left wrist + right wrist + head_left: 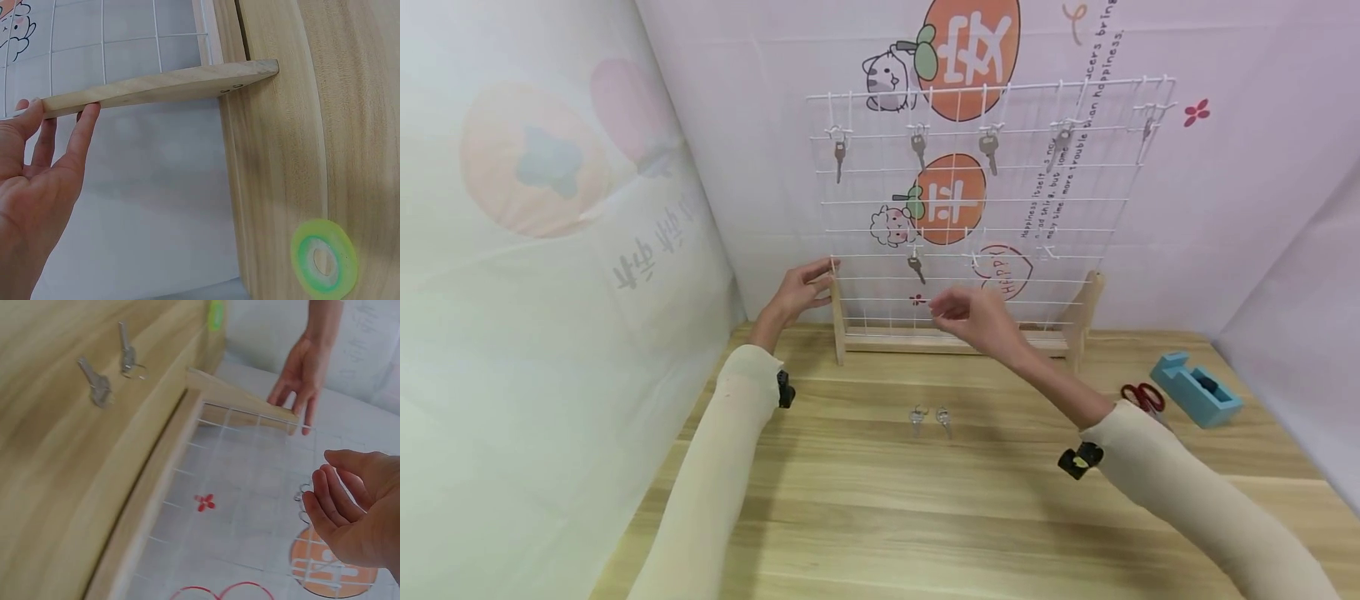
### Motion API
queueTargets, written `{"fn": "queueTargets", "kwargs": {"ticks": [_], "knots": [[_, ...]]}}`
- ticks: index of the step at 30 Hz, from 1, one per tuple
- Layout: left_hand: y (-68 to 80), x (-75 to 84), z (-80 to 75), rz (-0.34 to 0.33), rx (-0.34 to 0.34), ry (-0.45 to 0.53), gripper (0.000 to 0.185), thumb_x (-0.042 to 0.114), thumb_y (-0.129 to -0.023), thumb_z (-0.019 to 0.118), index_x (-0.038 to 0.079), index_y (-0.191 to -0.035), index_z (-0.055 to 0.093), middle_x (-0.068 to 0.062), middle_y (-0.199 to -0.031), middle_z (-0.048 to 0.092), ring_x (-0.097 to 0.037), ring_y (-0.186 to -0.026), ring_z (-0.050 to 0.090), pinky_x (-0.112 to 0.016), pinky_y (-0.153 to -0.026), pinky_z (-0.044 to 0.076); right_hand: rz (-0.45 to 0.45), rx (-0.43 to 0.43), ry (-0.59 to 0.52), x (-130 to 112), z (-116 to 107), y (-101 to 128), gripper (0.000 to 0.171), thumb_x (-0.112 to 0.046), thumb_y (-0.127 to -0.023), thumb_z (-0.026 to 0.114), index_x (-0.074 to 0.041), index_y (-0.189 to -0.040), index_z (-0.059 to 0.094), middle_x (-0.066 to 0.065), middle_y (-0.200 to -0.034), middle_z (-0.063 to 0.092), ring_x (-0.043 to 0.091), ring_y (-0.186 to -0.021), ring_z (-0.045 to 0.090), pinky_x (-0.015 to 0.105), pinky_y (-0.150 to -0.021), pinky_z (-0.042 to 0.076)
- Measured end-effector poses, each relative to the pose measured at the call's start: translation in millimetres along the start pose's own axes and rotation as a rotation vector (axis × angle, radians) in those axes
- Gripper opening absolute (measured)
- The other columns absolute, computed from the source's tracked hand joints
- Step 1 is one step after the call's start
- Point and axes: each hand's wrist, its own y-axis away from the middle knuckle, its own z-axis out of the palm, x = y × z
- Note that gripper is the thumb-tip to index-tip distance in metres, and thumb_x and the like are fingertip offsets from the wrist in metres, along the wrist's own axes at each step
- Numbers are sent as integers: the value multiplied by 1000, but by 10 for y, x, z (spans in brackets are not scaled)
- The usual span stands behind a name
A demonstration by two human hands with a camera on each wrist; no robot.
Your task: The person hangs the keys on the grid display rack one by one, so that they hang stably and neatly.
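Note:
A white wire grid rack (955, 279) stands upright in a wooden base. My left hand (801, 292) pinches its left wooden side support (156, 87), the thumb on one face and fingertips on the other in the left wrist view. In front of the lower grid, my right hand (981, 321) has loosely curled fingers with nothing between them. Just above and left of it, a key (916, 267) hangs from a lower hook. Along the upper grid hang several more keys, among them one key (839, 158) at the left and another key (989, 150) near the middle.
Two keys, a left key (917, 418) and a right key (943, 419), lie on the wooden table (880, 517). Red-handled scissors (1144, 397) and a blue tape dispenser (1195, 390) are at the right. A green-yellow tape roll (300, 250) sits beyond the left support.

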Motion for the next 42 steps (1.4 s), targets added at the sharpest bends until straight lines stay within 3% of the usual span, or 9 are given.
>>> {"fn": "queueTargets", "kwargs": {"ticks": [12, 22, 28, 42], "knots": [[3, 0, 13, 6, -3, 15, 47, 9, -110, 53, 14, -156, 49, -8, -165, 40, -30, -148, 42, -49, -112, 50, 44, -165, 3, 444, 535, 458, 20, 0, -88, 81, 0, -107, 75, 10, -95, 78, 21, -86, 75, 30, -77, 65], [21, 15, 22, 4, 3, 16, 47, 8, -110, 52, 12, -157, 48, -8, -165, 39, -30, -148, 42, -48, -112, 50, 95, -280, 7, 650, 814, 686, 14, 4, -89, 78, 2, -103, 75, 9, -94, 78, 19, -85, 74, 27, -76, 63], [18, 3, 25, 1, 4, 16, 46, 9, -110, 52, 15, -155, 50, -8, -165, 40, -30, -148, 42, -50, -113, 49, 141, -301, 36, 662, 907, 742, 8, -2, -91, 79, -6, -98, 76, 4, -90, 77, 11, -83, 71, 23, -72, 62], [7, 1, 27, 6, 8, 17, 46, 9, -109, 53, 13, -155, 51, -8, -164, 40, -31, -147, 43, -51, -113, 49, 75, -279, 60, 690, 1013, 772, 11, 2, -88, 80, -5, -95, 76, 2, -86, 76, 10, -79, 71, 20, -70, 61]]}}
